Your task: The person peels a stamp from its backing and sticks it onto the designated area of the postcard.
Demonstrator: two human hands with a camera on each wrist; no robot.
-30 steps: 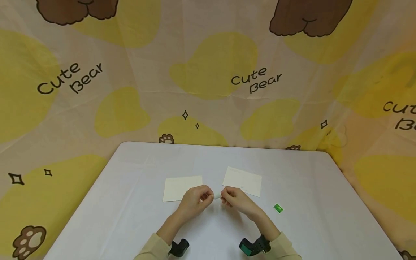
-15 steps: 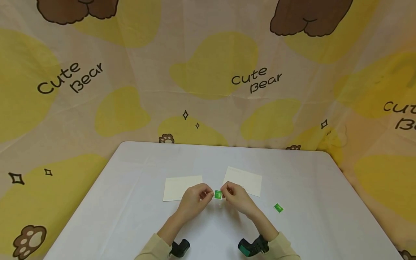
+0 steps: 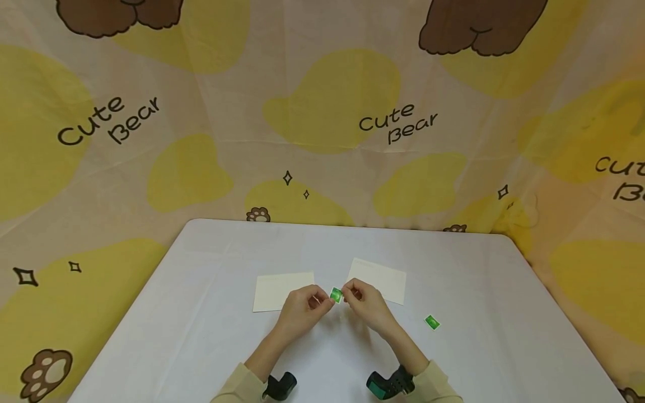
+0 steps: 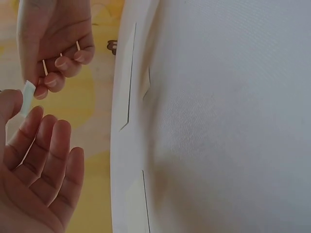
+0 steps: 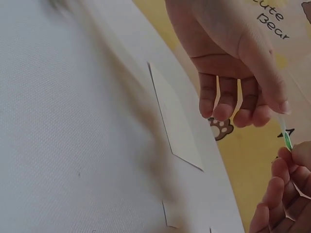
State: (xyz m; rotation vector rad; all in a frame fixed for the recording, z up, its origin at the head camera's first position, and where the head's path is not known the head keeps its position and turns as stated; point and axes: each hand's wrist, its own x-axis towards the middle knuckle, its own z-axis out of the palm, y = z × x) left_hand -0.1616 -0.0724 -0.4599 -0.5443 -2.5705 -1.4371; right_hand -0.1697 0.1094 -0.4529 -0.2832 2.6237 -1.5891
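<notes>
A small green sticker with a white border (image 3: pixel 336 295) is held up between the two hands in the head view. My left hand (image 3: pixel 306 307) pinches its lower left edge between thumb and finger. On its right side, the thumb and forefinger of my right hand (image 3: pixel 369 305) grip it. In the left wrist view the sticker (image 4: pixel 28 98) shows its pale back, thin and slightly bent. The right wrist view catches it nearly edge-on, a green sliver (image 5: pixel 287 141) by the right fingertips. The other fingers of both hands are loosely bent, away from it.
Two cream cards lie behind the hands: a left card (image 3: pixel 274 288), partly covered by the left hand, and a right card (image 3: pixel 390 282). A second green sticker (image 3: pixel 432 322) lies on the white table (image 3: pixel 478 347) to the right. A bear-print cloth (image 3: pixel 322 112) hangs behind.
The sticker has turned from edge-on to show its green face, then tilted and shifted slightly up and left. The right hand has risen a little; the left hand stays nearly in place.
</notes>
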